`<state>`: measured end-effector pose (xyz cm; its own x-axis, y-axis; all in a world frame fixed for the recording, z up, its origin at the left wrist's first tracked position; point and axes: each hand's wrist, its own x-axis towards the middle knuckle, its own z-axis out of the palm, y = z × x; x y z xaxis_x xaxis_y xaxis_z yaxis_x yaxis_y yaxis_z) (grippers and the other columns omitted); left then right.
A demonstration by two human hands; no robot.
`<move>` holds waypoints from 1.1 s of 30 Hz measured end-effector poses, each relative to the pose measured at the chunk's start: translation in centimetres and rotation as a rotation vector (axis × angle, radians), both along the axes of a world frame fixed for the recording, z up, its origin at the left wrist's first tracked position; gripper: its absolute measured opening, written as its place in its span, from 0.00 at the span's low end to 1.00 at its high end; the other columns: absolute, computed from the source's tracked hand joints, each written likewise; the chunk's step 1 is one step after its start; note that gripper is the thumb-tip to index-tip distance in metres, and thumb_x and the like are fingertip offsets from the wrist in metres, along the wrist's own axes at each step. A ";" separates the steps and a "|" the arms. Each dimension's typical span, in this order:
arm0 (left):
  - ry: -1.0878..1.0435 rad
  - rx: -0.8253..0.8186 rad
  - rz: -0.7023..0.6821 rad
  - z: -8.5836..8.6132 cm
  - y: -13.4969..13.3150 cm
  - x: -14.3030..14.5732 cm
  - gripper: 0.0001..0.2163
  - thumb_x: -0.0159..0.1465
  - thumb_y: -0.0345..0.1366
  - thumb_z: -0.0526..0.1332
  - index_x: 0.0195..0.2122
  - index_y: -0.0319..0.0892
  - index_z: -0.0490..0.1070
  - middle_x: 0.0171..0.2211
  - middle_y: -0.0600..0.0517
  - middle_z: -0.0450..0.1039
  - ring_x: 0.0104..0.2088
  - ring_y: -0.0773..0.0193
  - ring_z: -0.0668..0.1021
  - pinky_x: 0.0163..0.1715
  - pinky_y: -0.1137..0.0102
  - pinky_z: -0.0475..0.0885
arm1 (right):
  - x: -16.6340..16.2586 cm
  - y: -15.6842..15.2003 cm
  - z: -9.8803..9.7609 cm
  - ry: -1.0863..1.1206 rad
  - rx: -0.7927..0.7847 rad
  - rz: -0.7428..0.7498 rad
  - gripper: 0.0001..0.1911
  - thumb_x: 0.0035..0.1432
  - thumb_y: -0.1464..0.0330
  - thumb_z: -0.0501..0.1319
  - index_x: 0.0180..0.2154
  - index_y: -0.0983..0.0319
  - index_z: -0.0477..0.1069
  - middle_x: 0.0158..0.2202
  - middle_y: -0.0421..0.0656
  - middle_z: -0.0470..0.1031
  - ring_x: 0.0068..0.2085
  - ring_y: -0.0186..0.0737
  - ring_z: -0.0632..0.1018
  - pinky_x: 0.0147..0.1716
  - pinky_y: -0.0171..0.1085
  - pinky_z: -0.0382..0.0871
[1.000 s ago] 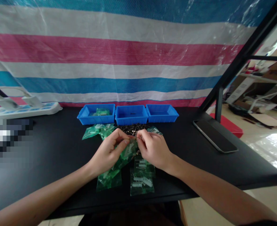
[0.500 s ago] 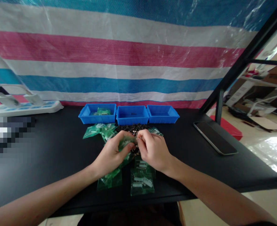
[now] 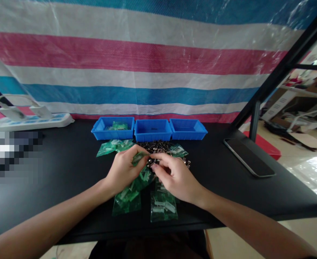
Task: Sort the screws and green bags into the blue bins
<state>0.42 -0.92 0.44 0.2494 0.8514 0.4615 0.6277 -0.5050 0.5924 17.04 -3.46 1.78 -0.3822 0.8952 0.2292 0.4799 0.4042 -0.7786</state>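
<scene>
Hands at table centre: the left hand (image 3: 122, 171) keeps its clench on a green bag (image 3: 139, 158). The right hand (image 3: 176, 176), pinching that bag's mouth a second ago, now has fingertips in the screw pile (image 3: 158, 146) at its 12 o'clock; whether they grip a screw cannot be told. Three blue bins (image 3: 153, 130) stand at 12 o'clock, one phone (image 3: 248, 157) at 2 o'clock, and at least two filled bags (image 3: 163, 207) at 6 o'clock.

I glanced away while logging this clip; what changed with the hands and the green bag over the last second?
The right hand has left the mouth of the green bag and now reaches to the near edge of the pile of small dark metal parts. The left hand keeps hold of the bag, bunched tighter. The blue bins, the other bags and the phone stayed put.
</scene>
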 end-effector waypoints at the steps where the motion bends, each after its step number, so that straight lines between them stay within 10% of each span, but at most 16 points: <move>1: 0.012 0.011 -0.013 -0.1 0.0 0.0 0.04 0.58 0.34 0.56 0.32 0.42 0.69 0.26 0.55 0.75 0.25 0.67 0.76 0.25 0.76 0.67 | 0.0 0.0 0.0 0.028 -0.039 -0.005 0.14 0.58 0.69 0.52 0.45 0.66 0.68 0.19 0.37 0.67 0.19 0.29 0.66 0.19 0.30 0.55; 33: 0.058 0.030 -0.106 -0.6 0.2 -0.4 0.05 0.58 0.32 0.54 0.33 0.42 0.68 0.31 0.52 0.76 0.31 0.64 0.78 0.30 0.74 0.70 | 0.3 1.4 -0.3 0.439 -0.464 0.043 0.11 0.54 0.73 0.54 0.39 0.68 0.71 0.14 0.33 0.63 0.17 0.27 0.65 0.21 0.30 0.59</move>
